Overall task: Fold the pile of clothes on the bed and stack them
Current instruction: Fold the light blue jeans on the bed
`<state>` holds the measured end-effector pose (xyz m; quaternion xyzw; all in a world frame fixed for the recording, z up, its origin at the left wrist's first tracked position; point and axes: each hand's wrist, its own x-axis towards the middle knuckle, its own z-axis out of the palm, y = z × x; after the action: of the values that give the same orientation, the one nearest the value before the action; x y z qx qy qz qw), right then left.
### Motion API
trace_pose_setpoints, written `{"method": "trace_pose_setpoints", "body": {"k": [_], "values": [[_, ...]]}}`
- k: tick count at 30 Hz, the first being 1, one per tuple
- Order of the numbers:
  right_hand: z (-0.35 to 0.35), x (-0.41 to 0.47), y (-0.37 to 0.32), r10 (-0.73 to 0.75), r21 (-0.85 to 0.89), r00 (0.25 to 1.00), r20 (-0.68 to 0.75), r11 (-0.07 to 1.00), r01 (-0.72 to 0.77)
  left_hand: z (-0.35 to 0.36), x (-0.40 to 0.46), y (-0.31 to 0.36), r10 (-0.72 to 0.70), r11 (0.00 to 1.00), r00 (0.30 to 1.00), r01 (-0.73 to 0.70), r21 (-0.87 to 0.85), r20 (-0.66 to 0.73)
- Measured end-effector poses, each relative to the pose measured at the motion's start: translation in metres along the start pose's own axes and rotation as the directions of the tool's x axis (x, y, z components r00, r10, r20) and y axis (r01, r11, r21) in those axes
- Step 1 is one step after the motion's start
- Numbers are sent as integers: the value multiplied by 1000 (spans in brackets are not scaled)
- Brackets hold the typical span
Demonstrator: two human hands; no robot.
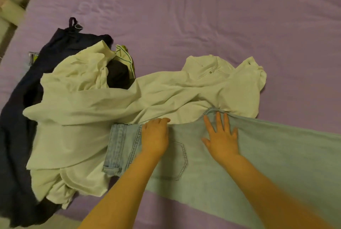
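Head view. We see light blue jeans (258, 154) lying flat on the purple bed sheet (203, 16), long axis running left to right; waistband at the left, legs leaving the frame at the right. A back pocket faces up between the two hands. Left hand (155, 136) rests near the waistband, fingers curled over the jeans' far edge; we cannot tell whether they pinch the cloth. Right hand (221, 136) lies flat on the denim, fingers spread wide and pointing away from the person. A crumpled cream shirt (110, 103) lies just behind the jeans, touching their far edge, collar toward the right. A dark garment (18, 145) sprawls under it at the left.
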<state>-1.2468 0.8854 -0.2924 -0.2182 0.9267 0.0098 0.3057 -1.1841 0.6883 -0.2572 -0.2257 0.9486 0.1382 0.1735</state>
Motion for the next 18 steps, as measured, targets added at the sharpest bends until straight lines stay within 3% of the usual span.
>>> {"method": "trace_pose_setpoints", "body": {"k": [5, 8, 12, 15, 18], "values": [[11, -28, -44, -39, 52, 998, -56, 998, 42, -20, -6, -67, 40, 959, 994, -68, 277, 103], [26, -36, -67, -80, 33, 997, -13, 996, 80, -32, 4, -81, 57, 929, 981, -121, 351, 187], [32, -18, -67, -28, 19, 996, 85, 999, 26, -45, 14, -86, 63, 877, 962, -181, 446, 266], [28, -13, -70, -15, 5, 991, 135, 1000, 15, -56, 14, -77, 33, 893, 937, -184, 412, 347], [19, -27, -75, -28, 168, 994, 108, 986, 9, -68, 7, -70, -21, 950, 864, -139, 279, 502]]}}
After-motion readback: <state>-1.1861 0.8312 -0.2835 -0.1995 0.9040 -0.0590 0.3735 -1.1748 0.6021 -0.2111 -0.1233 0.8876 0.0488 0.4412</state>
